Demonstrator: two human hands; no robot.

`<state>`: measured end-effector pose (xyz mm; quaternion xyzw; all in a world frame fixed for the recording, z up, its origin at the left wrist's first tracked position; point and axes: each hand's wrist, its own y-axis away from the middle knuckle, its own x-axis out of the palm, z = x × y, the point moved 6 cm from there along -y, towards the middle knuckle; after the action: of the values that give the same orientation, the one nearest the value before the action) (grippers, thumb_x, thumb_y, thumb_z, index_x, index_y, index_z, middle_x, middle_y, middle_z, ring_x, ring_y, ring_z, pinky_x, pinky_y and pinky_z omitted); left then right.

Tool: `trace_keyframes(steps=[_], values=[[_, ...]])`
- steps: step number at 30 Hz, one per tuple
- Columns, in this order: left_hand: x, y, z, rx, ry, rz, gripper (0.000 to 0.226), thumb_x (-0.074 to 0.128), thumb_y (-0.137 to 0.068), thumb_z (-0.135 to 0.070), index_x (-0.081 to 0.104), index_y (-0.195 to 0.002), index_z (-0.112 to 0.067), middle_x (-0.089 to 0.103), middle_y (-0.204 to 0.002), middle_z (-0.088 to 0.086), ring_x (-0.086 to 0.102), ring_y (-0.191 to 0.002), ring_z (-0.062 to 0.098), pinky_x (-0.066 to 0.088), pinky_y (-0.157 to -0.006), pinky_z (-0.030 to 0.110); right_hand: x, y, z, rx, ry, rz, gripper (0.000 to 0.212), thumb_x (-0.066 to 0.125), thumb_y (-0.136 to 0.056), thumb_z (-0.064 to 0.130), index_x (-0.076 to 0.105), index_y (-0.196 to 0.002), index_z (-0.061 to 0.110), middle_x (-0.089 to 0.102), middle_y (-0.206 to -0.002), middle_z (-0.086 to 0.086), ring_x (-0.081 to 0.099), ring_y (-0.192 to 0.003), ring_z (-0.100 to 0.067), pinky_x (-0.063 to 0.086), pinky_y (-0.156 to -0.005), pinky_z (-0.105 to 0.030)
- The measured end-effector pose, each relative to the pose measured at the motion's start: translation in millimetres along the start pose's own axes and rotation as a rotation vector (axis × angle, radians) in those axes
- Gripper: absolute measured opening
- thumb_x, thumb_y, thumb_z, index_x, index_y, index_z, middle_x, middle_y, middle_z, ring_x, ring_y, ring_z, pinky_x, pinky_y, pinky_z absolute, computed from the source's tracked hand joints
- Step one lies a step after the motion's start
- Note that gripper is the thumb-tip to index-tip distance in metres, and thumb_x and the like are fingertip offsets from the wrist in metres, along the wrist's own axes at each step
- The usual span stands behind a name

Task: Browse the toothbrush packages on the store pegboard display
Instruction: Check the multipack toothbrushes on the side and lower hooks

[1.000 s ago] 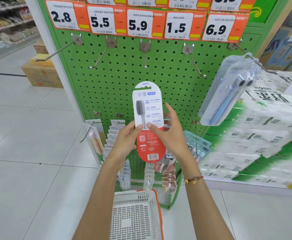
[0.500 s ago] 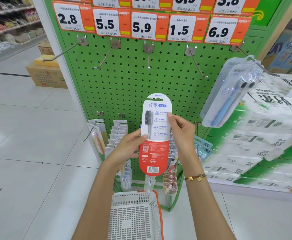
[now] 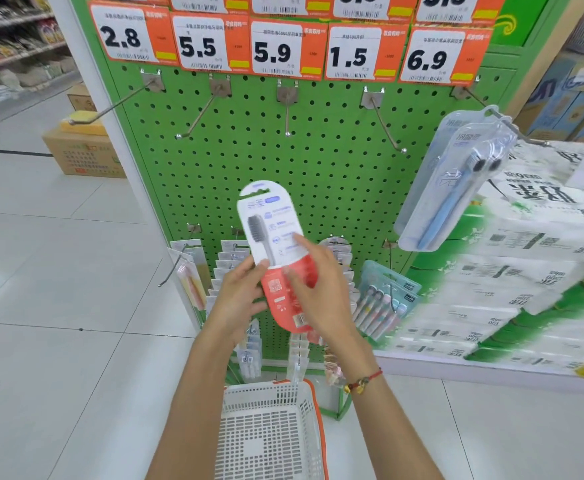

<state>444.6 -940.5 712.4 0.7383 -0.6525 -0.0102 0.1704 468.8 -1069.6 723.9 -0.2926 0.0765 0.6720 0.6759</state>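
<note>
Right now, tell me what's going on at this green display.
A person holds a white-and-red carded toothbrush package in front of the green pegboard. The left hand grips its left edge, and the right hand lies over its red lower half. Four hooks of the upper row are bare; the far-right one carries clear packs of blue toothbrushes. A white plastic shopping basket sits below.

Green pegboard [image 3: 318,168] upright on pale tiled floor [image 3: 58,306], orange price tags [image 3: 283,46] reading 2.8, 5.5, 5.9, 1.5 and 6.9 across the top. Below the tags, 4 bare metal hooks [image 3: 287,112] and, on the far right peg, clear blue toothbrush packs [image 3: 453,188]. Lower down, more carded packs [image 3: 384,303]; on the floor, a white basket [image 3: 270,431] and a cardboard box [image 3: 82,154]
</note>
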Motion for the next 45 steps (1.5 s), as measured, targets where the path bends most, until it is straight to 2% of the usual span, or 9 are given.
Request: trace_keyframes(steps=[5, 13, 17, 21, 27, 31, 34, 40, 45], values=[[-25, -3, -3, 0.055, 0.08, -0.174, 0.029, 0.042, -0.103, -0.019, 0.055, -0.128, -0.014, 0.07, -0.09, -0.004, 0.069, -0.07, 0.004, 0.054, -0.058, 0.019, 23, 15, -10, -0.043, 0.081, 0.234, 0.063, 0.067, -0.09, 0.035, 0.039, -0.147, 0.032, 0.04, -0.143, 0.008, 0.037, -0.129, -0.011, 0.038, -0.108, -0.037], [-16, -2, 4, 0.024, 0.023, -0.191, 0.03, 0.041, -0.103, -0.017, 0.049, -0.131, -0.011, 0.069, -0.098, 0.001, 0.067, -0.079, 0.011, 0.053, -0.054, 0.016, 23, 14, -12, -0.02, 0.217, 0.236, 0.075, 0.073, -0.082, 0.046, 0.039, -0.146, 0.027, 0.039, -0.146, 0.006, 0.036, -0.132, -0.015, 0.03, -0.112, -0.04], [-3, -2, 7, -0.015, -0.051, -0.166, 0.029, 0.048, -0.1, -0.019, 0.047, -0.127, -0.008, 0.065, -0.099, 0.004, 0.064, -0.076, 0.01, 0.05, -0.056, 0.013, 20, 15, -29, 0.048, 0.134, 0.274, 0.073, 0.08, -0.078, 0.035, 0.046, -0.142, 0.03, 0.051, -0.133, 0.003, 0.047, -0.119, -0.013, 0.04, -0.104, -0.033], [6, -1, 8, 0.014, -0.181, -0.119, 0.029, 0.059, -0.094, -0.03, 0.046, -0.117, -0.017, 0.066, -0.108, 0.002, 0.066, -0.082, 0.003, 0.043, -0.062, 0.012, 14, 22, -36, 0.112, -0.134, 0.38, 0.053, 0.069, -0.089, 0.022, 0.05, -0.139, 0.028, 0.06, -0.12, 0.008, 0.055, -0.101, 0.008, 0.042, -0.086, -0.008], [14, -16, 19, -0.019, -0.277, -0.132, 0.036, 0.068, -0.087, -0.036, 0.046, -0.111, -0.021, 0.066, -0.11, 0.002, 0.066, -0.096, 0.012, 0.045, -0.074, 0.025, 4, 23, -46, -0.004, 0.202, 0.338, 0.042, 0.054, -0.098, 0.029, 0.05, -0.14, 0.03, 0.058, -0.112, 0.003, 0.055, -0.102, -0.019, 0.045, -0.088, -0.038], [23, -21, 17, 0.006, -0.413, -0.087, 0.036, 0.065, -0.086, -0.046, 0.05, -0.108, -0.022, 0.063, -0.11, -0.004, 0.062, -0.104, 0.014, 0.048, -0.091, 0.036, -17, 19, -50, -0.01, 0.175, 0.184, 0.031, 0.065, -0.092, 0.021, 0.066, -0.122, 0.028, 0.062, -0.081, 0.005, 0.055, -0.068, -0.006, 0.043, -0.064, -0.017], [20, -21, 8, 0.04, -0.429, -0.087, 0.025, 0.052, -0.093, -0.051, 0.051, -0.097, -0.025, 0.061, -0.104, -0.007, 0.06, -0.101, 0.011, 0.047, -0.098, 0.04, -30, 17, -63, 0.073, 0.026, 0.152, 0.022, 0.064, -0.092, 0.017, 0.068, -0.111, 0.028, 0.06, -0.067, 0.006, 0.047, -0.054, -0.006, 0.038, -0.052, -0.017], [0, -36, -32, 0.218, -0.497, -0.1, 0.042, 0.036, -0.103, -0.033, 0.034, -0.144, -0.022, 0.044, -0.137, -0.01, 0.048, -0.124, 0.015, 0.038, -0.106, 0.036, -44, 21, -79, 0.294, -0.449, 0.307, 0.028, 0.063, -0.091, 0.007, 0.065, -0.115, 0.023, 0.073, -0.107, 0.003, 0.07, -0.097, -0.015, 0.056, -0.081, -0.026], [9, -44, -58, 0.366, -0.579, 0.106, 0.017, 0.048, -0.099, -0.024, 0.056, -0.107, -0.037, 0.065, -0.109, -0.012, 0.061, -0.103, 0.005, 0.046, -0.102, 0.037, -45, 21, -89, 0.372, -0.507, 0.417, 0.035, 0.063, -0.089, 0.016, 0.061, -0.124, 0.016, 0.071, -0.115, 0.004, 0.068, -0.106, -0.014, 0.054, -0.085, -0.025]])
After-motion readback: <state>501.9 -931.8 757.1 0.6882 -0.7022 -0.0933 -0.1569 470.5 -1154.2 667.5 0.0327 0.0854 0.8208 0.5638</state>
